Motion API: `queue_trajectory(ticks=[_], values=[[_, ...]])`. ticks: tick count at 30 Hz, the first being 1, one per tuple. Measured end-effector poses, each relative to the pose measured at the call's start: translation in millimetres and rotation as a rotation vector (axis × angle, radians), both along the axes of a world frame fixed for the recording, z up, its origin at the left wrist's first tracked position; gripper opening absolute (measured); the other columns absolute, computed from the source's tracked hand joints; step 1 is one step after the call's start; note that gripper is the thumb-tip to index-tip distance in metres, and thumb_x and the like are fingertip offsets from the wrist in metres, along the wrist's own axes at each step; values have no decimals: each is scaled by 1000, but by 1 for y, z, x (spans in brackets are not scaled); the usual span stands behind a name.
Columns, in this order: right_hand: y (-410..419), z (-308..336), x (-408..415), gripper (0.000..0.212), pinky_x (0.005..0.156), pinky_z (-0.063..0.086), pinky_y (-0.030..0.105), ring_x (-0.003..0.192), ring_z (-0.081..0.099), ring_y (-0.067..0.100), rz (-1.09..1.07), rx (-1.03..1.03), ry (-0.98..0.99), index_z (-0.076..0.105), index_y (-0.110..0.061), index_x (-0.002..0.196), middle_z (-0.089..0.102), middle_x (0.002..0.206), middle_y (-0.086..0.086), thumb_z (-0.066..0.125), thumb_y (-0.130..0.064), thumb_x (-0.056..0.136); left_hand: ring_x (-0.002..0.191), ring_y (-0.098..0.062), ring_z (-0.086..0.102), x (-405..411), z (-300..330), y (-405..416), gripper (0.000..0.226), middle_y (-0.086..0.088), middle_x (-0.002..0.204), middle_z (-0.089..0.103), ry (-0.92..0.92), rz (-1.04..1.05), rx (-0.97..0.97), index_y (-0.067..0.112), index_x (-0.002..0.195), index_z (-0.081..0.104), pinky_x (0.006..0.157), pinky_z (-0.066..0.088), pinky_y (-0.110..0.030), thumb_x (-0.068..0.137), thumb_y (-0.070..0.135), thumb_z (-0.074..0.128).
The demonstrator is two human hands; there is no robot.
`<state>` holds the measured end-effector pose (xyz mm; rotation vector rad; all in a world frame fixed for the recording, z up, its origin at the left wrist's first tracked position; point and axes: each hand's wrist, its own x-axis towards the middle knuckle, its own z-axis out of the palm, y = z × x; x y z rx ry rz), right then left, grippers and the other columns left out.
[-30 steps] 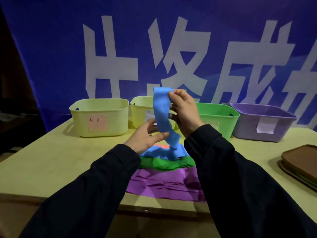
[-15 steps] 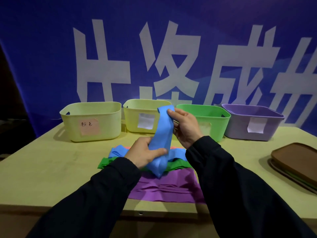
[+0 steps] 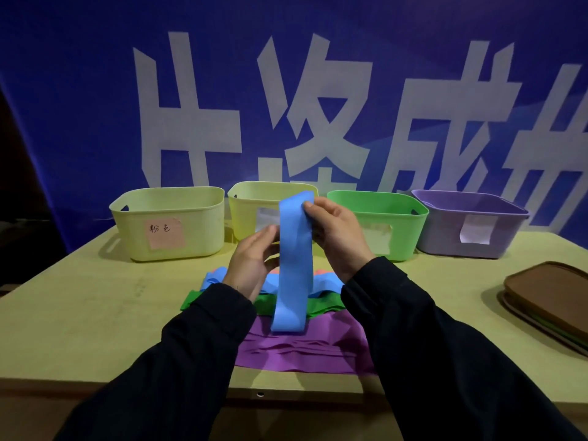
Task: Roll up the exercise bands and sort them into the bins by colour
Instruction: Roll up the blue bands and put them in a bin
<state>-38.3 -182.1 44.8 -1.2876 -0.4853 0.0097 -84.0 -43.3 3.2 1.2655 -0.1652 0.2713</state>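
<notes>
Head view shows a person in dark sleeves holding a blue exercise band (image 3: pixel 292 265) upright above a pile of bands on a pale wooden table (image 3: pixel 79 313). The right hand (image 3: pixel 339 233) pinches the band's upper end between thumb and curled fingers. The left hand (image 3: pixel 254 259) touches the band's left edge partway down, fingers loosely bent; whether they grip it cannot be told. The band hangs as a flat doubled strip, its lower fold over the purple band (image 3: pixel 305 354).

Under the hanging strip lie more blue bands (image 3: pixel 216 278), a green band (image 3: pixel 321 303) and a sliver of pink (image 3: pixel 321 272), all overlapping, with the purple one nearest the person.

Behind the pile stand four bins in a row: a pale yellow bin (image 3: pixel 168 224) at far left with a pink note reading "粉色", a second yellow bin (image 3: pixel 251 202) with a white label too blurred to read, a green bin (image 3: pixel 394 218) and a purple bin (image 3: pixel 445 227), both with white labels showing no legible writing. Right of the pile, at the table's edge, sit stacked brown lids (image 3: pixel 553 297). Behind the bins hangs a blue banner (image 3: pixel 95 90) with large white characters, partly cut off; "成" is readable.
</notes>
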Motion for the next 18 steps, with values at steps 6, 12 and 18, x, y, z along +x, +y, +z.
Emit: queue_trajectory(ticks=[6,12,18], values=[[6,-7,-2,14,85,51,37,87,63,19,-98,-111,-47,72,-3,103,71,95,9,61,-11,97,82,-19,67,-5,1,-9,17,-7,94,71,-55,27,105,9,106,70,71,55,-29,102,13,53],[5,-10,-7,20,70,41,29,79,53,15,-46,-111,-30,66,-22,78,60,79,-1,64,-26,97,89,-20,66,3,0,-3,33,-7,99,73,-49,184,166,7,107,68,77,52,-33,94,37,68],[1,-20,-6,9,70,52,25,78,64,14,86,-51,-27,69,-10,95,69,87,4,62,-13,98,97,-18,66,11,-6,1,39,-7,103,71,-13,85,132,16,104,69,87,50,-37,77,42,80]])
